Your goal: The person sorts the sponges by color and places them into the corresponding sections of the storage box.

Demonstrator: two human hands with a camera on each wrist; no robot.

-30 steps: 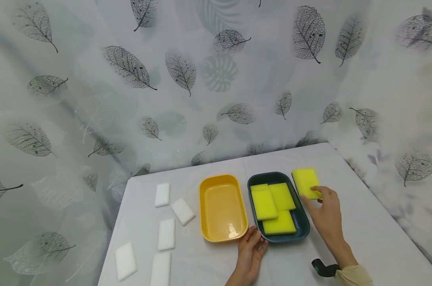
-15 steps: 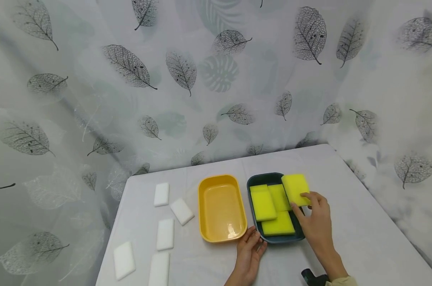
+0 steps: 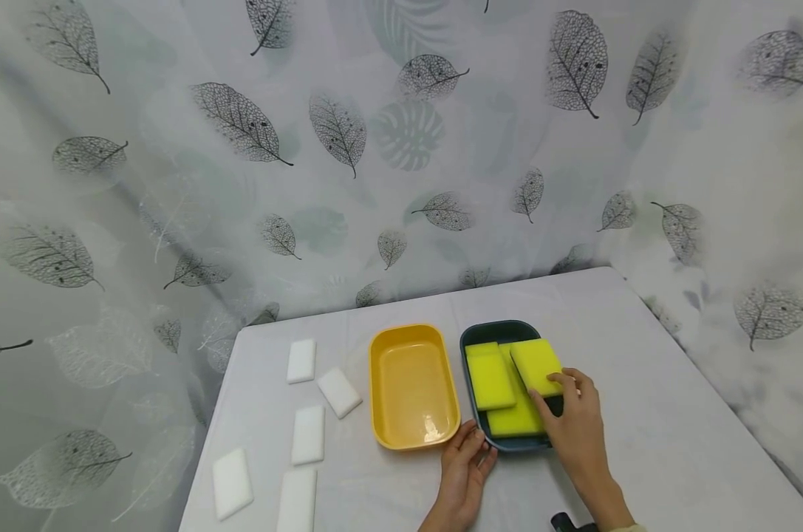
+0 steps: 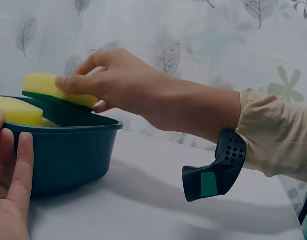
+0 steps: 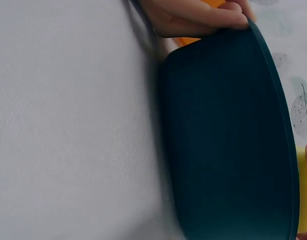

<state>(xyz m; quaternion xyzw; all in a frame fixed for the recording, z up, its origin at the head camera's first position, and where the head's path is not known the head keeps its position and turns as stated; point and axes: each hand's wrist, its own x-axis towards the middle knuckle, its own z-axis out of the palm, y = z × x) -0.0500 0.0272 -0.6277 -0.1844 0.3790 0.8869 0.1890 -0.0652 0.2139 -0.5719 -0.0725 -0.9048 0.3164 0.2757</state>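
A yellow sponge with a green scouring underside [image 3: 532, 362] is pinched between the thumb and fingers of my right hand [image 3: 579, 436]. It is tilted over the right part of a dark teal plastic basin [image 3: 517, 445]. Several other yellow sponges [image 3: 493, 383] lie overlapping inside that basin. My left hand [image 3: 464, 476] stays at the basin's near left corner; its fingers [image 4: 22, 167] lie straight against the outer wall in the left wrist view. The right wrist view shows mostly the basin's side [image 5: 223, 135], with the held sponge [image 5: 304, 190] only partly visible.
An orange-yellow basin [image 3: 414, 399] with nothing in it stands just left of the teal one. Several white sponge blocks [image 3: 308, 434] are spread over the left side of the white-covered table [image 3: 674, 414]. A leaf-print curtain [image 3: 401, 207] hangs behind. A black wrist mount [image 4: 223, 167] sits on the right wrist.
My right hand has carried the yellow sponge leftward from the table beside the teal basin to over its inside. The left hand has kept its place at the corner.
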